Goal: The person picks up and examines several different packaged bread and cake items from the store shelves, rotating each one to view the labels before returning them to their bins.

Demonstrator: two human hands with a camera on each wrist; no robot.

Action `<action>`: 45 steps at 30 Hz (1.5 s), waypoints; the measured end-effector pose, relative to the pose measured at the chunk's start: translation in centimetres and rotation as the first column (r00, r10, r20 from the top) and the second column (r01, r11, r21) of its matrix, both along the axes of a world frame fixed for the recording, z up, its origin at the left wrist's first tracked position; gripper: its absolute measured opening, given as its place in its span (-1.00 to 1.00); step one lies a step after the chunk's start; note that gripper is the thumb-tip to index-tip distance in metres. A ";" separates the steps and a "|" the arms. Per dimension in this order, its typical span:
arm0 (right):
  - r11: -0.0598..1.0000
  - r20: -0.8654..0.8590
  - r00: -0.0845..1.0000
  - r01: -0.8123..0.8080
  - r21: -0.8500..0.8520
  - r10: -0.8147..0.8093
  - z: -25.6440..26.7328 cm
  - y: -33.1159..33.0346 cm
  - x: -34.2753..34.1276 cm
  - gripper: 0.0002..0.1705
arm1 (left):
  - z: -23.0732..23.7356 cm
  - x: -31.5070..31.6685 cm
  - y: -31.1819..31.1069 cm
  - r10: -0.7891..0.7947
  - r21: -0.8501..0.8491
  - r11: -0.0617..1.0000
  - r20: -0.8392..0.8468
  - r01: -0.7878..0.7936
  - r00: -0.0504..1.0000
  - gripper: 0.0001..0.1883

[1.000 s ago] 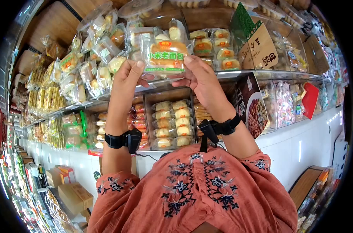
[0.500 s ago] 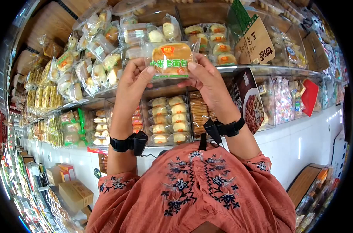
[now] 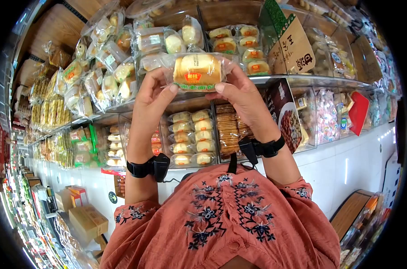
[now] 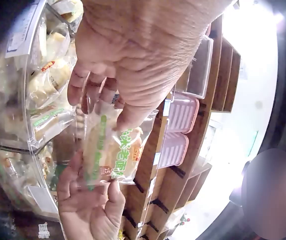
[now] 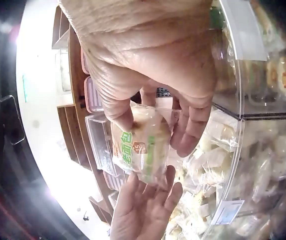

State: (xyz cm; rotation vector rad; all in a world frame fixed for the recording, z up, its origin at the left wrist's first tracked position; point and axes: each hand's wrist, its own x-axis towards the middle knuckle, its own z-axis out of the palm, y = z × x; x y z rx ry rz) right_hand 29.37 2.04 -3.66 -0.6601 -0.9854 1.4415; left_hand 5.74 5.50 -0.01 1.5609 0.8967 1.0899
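Observation:
Between both hands is a packaged bread [image 3: 198,71] in a clear wrapper with green lettering and a red-orange label. In the head view its browned top faces up and the lettered side is tipped toward the body. My left hand [image 3: 156,92] pinches one end of the wrapper, thumb on the near side. At the other end my right hand [image 3: 239,92] pinches it the same way. The left wrist view shows the lettered face of the bread [image 4: 114,150] with a thumb at each end. From the right wrist, the bread [image 5: 142,142] also spans the two hands.
Behind the hands, an upper shelf holds heaped wrapped breads [image 3: 109,58] and rows of small packaged cakes [image 3: 252,54]. Below are bins of wrapped buns [image 3: 192,136] and brown sticks [image 3: 227,130]. A cardboard sign [image 3: 293,47] stands at the right.
The bread has tilted, its lettered face turning toward the body and its browned top coming into view. Both hands have come slightly lower and nearer, keeping their hold at the ends.

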 end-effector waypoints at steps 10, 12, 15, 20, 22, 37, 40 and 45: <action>0.995 0.019 0.998 0.066 0.081 -0.067 -0.5 0.1 0.6 -0.23 | 0.0 0.9 0.1 -0.001 0.027 1.000 0.014 0.001 1.000 -0.52; 0.993 0.020 0.997 0.076 0.085 -0.078 -0.5 0.0 0.6 -0.24 | 0.1 1.2 0.0 0.007 0.032 0.999 0.015 -0.007 1.000 -0.52; 0.992 0.015 0.997 0.079 0.103 -0.081 -0.5 0.0 0.7 -0.24 | 0.2 1.6 -0.1 0.032 0.028 0.999 0.007 -0.032 0.999 -0.52; 0.989 0.049 0.995 0.086 0.122 -0.092 0.1 -0.2 1.3 -0.27 | 0.1 1.9 -0.1 0.047 0.043 0.998 -0.045 -0.045 0.998 -0.53; 0.987 0.062 0.993 0.092 0.131 -0.101 0.1 0.1 1.7 -0.27 | 0.0 2.0 -0.3 0.029 0.033 0.999 -0.082 -0.027 0.996 -0.54; 0.993 0.059 0.997 0.052 0.106 -0.059 0.4 1.6 3.5 -0.30 | -1.7 4.0 -2.2 0.000 0.130 0.991 -0.204 0.027 0.979 -0.58; 0.986 0.061 0.997 0.044 0.163 -0.054 -0.1 2.1 3.6 -0.31 | -2.1 4.4 -2.5 -0.021 0.118 0.992 -0.178 0.042 0.984 -0.58; 0.985 0.088 0.995 0.028 0.169 -0.043 0.4 2.1 3.7 -0.34 | -2.9 4.5 -2.5 -0.038 0.128 0.990 -0.200 0.065 0.979 -0.53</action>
